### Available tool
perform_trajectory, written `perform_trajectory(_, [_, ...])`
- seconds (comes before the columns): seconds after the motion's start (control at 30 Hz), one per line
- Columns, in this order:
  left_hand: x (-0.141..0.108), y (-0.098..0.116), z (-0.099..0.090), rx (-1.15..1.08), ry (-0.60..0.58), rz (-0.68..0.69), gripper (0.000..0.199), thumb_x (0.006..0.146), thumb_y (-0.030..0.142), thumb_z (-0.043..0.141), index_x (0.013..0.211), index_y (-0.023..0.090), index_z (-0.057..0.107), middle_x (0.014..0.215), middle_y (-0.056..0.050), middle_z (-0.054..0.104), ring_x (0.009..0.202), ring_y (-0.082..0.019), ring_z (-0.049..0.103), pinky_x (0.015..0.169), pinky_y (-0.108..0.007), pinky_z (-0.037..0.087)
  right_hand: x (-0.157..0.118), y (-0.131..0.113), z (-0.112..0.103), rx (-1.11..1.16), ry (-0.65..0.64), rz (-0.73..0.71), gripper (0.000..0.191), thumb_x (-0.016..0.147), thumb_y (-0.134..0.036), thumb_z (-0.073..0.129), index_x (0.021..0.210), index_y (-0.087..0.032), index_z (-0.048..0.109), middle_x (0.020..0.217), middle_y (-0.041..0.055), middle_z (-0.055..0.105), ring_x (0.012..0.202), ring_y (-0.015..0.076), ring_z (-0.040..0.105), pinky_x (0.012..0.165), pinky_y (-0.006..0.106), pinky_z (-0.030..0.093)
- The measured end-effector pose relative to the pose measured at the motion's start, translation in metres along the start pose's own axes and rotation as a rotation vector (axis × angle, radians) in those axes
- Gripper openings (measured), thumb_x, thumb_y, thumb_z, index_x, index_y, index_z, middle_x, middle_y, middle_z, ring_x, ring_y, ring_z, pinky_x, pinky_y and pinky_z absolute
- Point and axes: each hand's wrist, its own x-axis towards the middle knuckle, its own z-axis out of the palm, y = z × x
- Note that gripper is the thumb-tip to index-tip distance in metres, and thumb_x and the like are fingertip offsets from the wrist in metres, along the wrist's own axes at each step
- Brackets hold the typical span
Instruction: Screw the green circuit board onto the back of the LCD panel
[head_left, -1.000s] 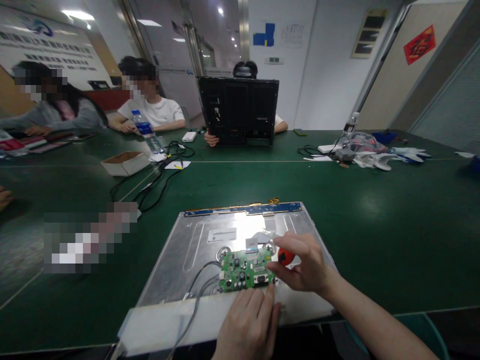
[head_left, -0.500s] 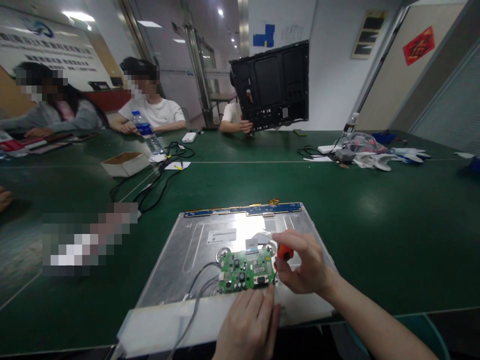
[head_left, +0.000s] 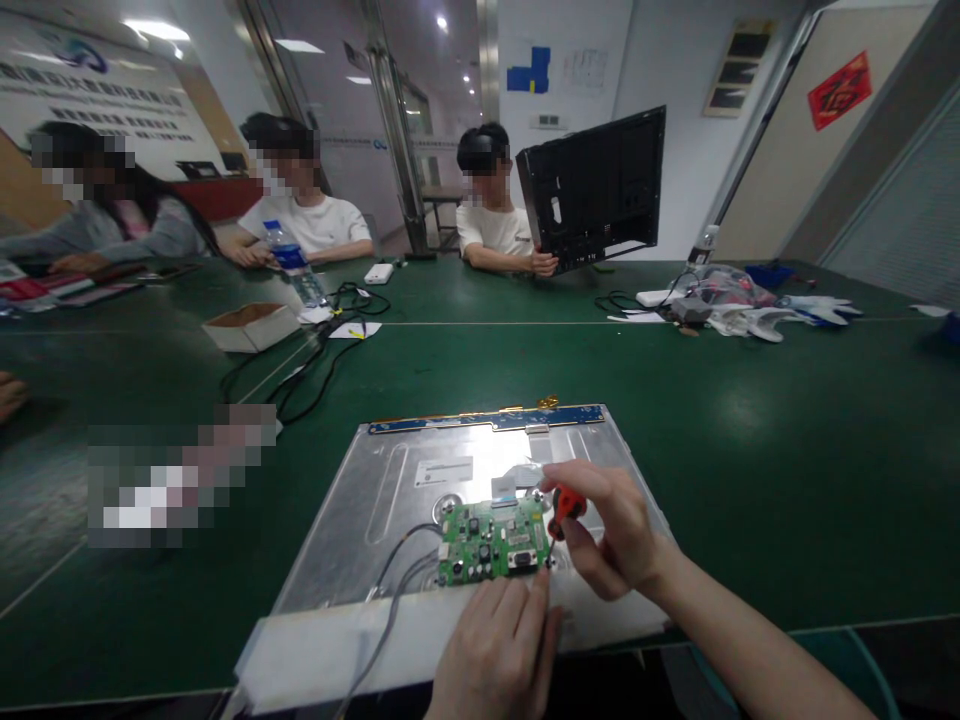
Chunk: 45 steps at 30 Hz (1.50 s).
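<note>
A green circuit board lies on the silver metal back of a display panel in front of me. In my right hand is a small screwdriver with a red and black handle. Its thin shaft slants down to the board's lower right corner, where the tip meets a dark screw. My left hand lies over the panel's near edge, fingers stretched forward, the index fingertip close to that same corner. Grey cables run from the board's left side towards me.
Across the table a person holds a black display housing. Two more people sit at the left. A cardboard box, a water bottle and black cables are at back left; gloves and a plastic bag at back right.
My right fingers have shifted on the screwdriver handle, the thumb now lower and away from it. Across the table, the black housing has swung right, uncovering the person behind it.
</note>
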Motion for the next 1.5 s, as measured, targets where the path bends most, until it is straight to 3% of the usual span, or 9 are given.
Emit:
perform_trajectory(0.4, [0.0012,0.0002,0.0001,0.005,-0.003,-0.001,0.022,0.096,0.017,0.041,0.108,0.01,0.058,0.072,-0.006,0.06,0.062,-0.02,0.058,0.056,-0.031,0.046,-0.0046,0.0033,0.0059,-0.106,0.067,-0.015,0.039,0.082,-0.016,0.057,0.12,-0.019,0.046,0.061,-0.0069,0.055,0.046,0.0101,0.046,0.044,0.024,0.036])
perform_trajectory(0.53, [0.0005,0.0007,0.0001,-0.007,-0.021,-0.004,0.021,0.094,0.016,0.043,0.107,0.01,0.058,0.073,-0.007,0.06,0.062,-0.02,0.058,0.054,-0.032,0.046,-0.0013,0.0019,0.0031,-0.039,0.035,-0.025,0.042,0.083,-0.021,0.051,0.125,-0.017,0.046,0.066,-0.0029,0.058,0.052,0.0124,0.052,0.046,0.025,0.04])
perform_trajectory(0.73, [-0.0001,0.0002,0.0022,-0.003,-0.01,-0.006,0.021,0.095,0.017,0.042,0.107,0.01,0.058,0.073,-0.006,0.059,0.061,-0.02,0.058,0.054,-0.032,0.046,0.0013,-0.0024,-0.0016,-0.049,0.012,0.014,0.047,0.08,-0.013,0.044,0.127,-0.015,0.047,0.08,0.0035,0.063,0.064,0.0144,0.058,0.052,0.026,0.046])
perform_trajectory(1.07, [-0.0004,0.0001,0.0011,0.008,-0.005,-0.004,0.022,0.095,0.017,0.041,0.108,0.01,0.057,0.073,-0.007,0.06,0.063,-0.02,0.059,0.055,-0.031,0.047,-0.0014,0.0003,0.0044,-0.105,0.061,-0.019,0.036,0.084,-0.021,0.059,0.118,-0.019,0.048,0.062,-0.0056,0.055,0.049,0.0115,0.048,0.045,0.025,0.035])
perform_trajectory(1.17, [0.0008,0.001,-0.0004,0.013,-0.011,-0.004,0.023,0.096,0.017,0.041,0.109,0.01,0.058,0.073,-0.007,0.06,0.062,-0.02,0.059,0.055,-0.031,0.046,-0.0015,0.0005,0.0032,-0.069,0.05,-0.016,0.036,0.085,-0.025,0.055,0.12,-0.018,0.047,0.064,-0.004,0.056,0.051,0.0123,0.051,0.046,0.025,0.037])
perform_trajectory(1.33, [0.0034,0.0008,-0.0015,0.02,-0.013,0.002,0.024,0.096,0.016,0.04,0.109,0.009,0.059,0.071,-0.006,0.059,0.059,-0.02,0.058,0.053,-0.031,0.047,-0.0008,-0.0001,-0.0013,-0.005,0.011,0.007,0.041,0.082,-0.017,0.041,0.123,-0.014,0.047,0.077,0.0035,0.061,0.063,0.0157,0.059,0.053,0.028,0.046])
perform_trajectory(1.5, [0.0009,-0.0012,0.0016,0.016,-0.013,0.001,0.024,0.096,0.018,0.041,0.108,0.009,0.059,0.072,-0.006,0.059,0.062,-0.02,0.059,0.055,-0.032,0.048,-0.0007,-0.0009,-0.0003,-0.07,0.05,0.001,0.042,0.08,-0.013,0.046,0.122,-0.015,0.047,0.07,-0.0004,0.059,0.057,0.014,0.055,0.048,0.026,0.042])
